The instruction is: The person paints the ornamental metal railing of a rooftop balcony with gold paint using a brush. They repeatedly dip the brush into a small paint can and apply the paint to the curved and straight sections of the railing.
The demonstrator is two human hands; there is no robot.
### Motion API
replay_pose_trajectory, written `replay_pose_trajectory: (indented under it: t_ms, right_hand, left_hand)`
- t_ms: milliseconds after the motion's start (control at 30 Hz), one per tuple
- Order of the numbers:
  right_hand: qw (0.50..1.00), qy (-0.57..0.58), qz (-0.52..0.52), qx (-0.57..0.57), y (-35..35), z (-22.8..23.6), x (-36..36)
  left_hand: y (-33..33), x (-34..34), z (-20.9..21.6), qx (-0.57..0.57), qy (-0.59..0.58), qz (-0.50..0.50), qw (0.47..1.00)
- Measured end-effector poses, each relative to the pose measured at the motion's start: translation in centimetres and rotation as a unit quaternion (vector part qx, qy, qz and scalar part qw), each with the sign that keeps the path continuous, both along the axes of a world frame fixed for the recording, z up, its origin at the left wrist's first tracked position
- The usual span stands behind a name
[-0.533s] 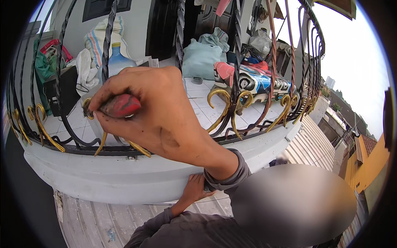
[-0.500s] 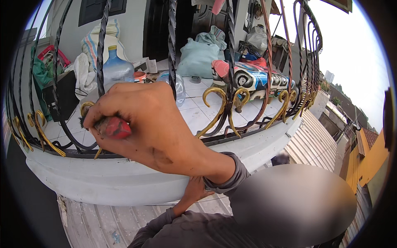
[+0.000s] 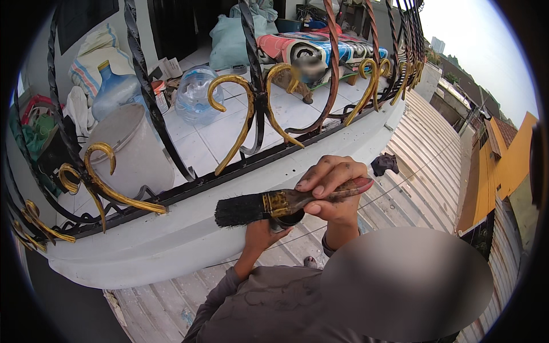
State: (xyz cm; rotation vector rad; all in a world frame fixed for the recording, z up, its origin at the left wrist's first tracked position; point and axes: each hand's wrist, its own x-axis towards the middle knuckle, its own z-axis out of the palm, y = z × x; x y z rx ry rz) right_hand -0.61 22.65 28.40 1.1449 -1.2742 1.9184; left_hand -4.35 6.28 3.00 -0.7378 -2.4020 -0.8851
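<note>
My right hand (image 3: 334,188) grips the reddish handle of a paintbrush (image 3: 257,207), held level with its black bristles pointing left. The bristles hover just in front of the white balcony ledge (image 3: 171,240). Below the brush, my left hand (image 3: 258,234) holds a small dark tin (image 3: 287,219), mostly hidden behind the brush and fingers. Above the ledge runs a black twisted-iron railing (image 3: 150,103) with gold scrolls (image 3: 240,120).
Behind the railing, the tiled balcony holds a white lidded bucket (image 3: 134,148), a blue water jug (image 3: 114,88), a clear jug (image 3: 194,94), sacks (image 3: 234,40) and a rolled mat (image 3: 320,48). Corrugated roofing (image 3: 423,148) lies under me, with a dark rag (image 3: 384,164) on it.
My right hand has dropped from the railing bars down to the ledge, and the brush now lies level over the tin. The left hand with the tin has come into clearer view.
</note>
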Motion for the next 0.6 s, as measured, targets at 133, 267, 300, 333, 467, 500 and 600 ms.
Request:
replay_pose_trajectory:
  t_ms: [133,267,300,333,467,500,600]
  right_hand:
    - [0.977,-0.105,-0.048,-0.178,6.9,-4.5,0.9]
    - [0.922,-0.117,0.11,-0.352,12.6,-7.7,1.7]
    - [0.885,-0.046,0.248,-0.391,14.7,-7.5,1.2]
    - [0.838,0.039,0.387,-0.383,16.7,-7.1,0.6]
    - [0.759,0.263,0.442,-0.399,21.5,-3.0,2.2]
    - [0.752,0.295,0.447,-0.384,21.7,-1.6,3.0]
    - [0.748,0.336,0.444,-0.361,20.5,0.8,5.4]
  left_hand:
    - [0.1,-0.3,0.1,0.004,-0.017,0.0,1.0]
    - [0.2,-0.1,-0.6,0.03,0.004,0.002,1.0]
    - [0.2,-0.2,-0.9,0.033,0.006,-0.003,0.999]
    - [0.3,-0.3,-1.3,0.027,-0.007,0.018,0.999]
    - [0.0,-0.6,-2.5,0.015,-0.033,0.051,0.998]
    - [-0.3,-0.6,-2.3,0.016,-0.035,0.041,0.998]
    - [-0.4,-0.4,-2.4,0.023,-0.067,0.063,0.996]
